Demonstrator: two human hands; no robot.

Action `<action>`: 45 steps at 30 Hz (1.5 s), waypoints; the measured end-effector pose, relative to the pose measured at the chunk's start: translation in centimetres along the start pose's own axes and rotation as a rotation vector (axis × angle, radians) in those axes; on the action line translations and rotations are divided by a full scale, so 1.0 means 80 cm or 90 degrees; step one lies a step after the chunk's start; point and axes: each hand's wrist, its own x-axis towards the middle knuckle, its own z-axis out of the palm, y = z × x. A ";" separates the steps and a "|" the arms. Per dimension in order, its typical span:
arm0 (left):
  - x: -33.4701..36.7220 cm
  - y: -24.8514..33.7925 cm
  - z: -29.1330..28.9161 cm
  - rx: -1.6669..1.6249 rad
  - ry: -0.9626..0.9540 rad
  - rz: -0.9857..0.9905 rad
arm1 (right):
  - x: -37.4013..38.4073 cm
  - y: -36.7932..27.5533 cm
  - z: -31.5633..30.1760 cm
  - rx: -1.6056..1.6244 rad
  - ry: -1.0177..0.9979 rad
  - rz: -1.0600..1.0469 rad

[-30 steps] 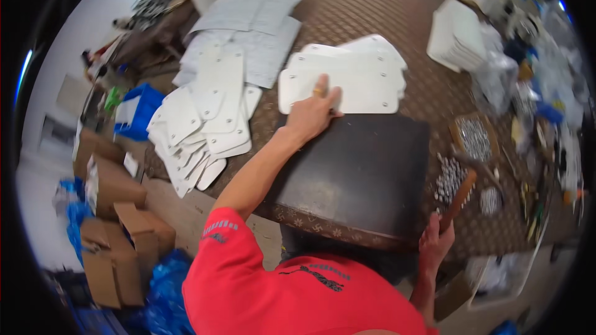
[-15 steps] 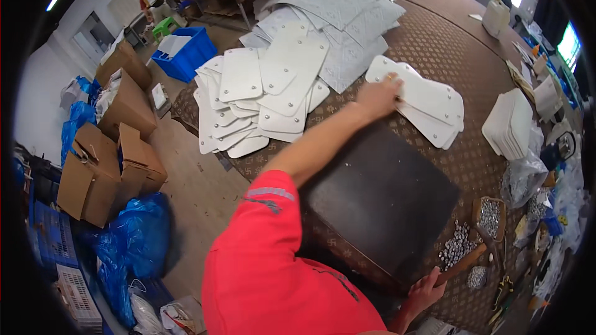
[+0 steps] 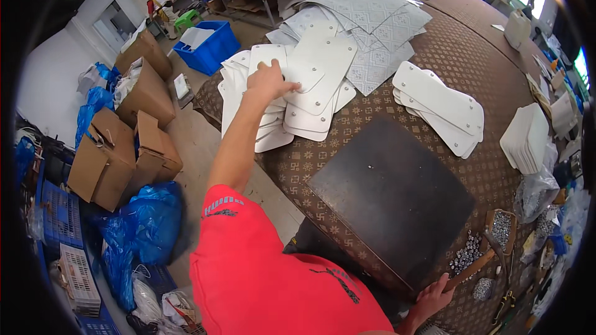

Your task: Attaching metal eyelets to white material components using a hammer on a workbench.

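My left hand (image 3: 272,82) reaches over the nearer heap of white rounded-corner panels (image 3: 323,65) with metal studs near their corners. Its fingers are spread over a top panel, the thumb apart from them, and I see no panel gripped. At the table's near edge my right hand (image 3: 433,301) is around the end of the wooden handle of what looks like a hammer (image 3: 475,268); part of the grip is hidden. A dark square slab (image 3: 394,192) lies between my hands. To its far right is a smaller stack of studded white panels (image 3: 439,100).
Loose metal studs (image 3: 465,253) and a box of studs (image 3: 500,228) lie by the hammer. Plain white panels (image 3: 525,139) are stacked at right, patterned silvery sheets (image 3: 379,15) at the back. A blue crate (image 3: 208,49) and cardboard boxes (image 3: 105,161) stand on the floor left.
My left hand has moved left, from the smaller studded stack to the larger heap. My right hand stays at the hammer handle. The view has shifted slightly.
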 end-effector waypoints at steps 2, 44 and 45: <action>-0.011 -0.011 -0.001 -0.012 -0.024 0.005 | 0.001 0.000 0.001 0.012 -0.004 -0.008; -0.154 0.100 0.074 -0.928 -0.187 0.307 | -0.029 -0.058 0.031 -0.093 -0.089 -0.099; -0.152 0.113 0.076 -0.980 -0.169 0.333 | -0.034 -0.065 0.041 -0.121 -0.120 -0.119</action>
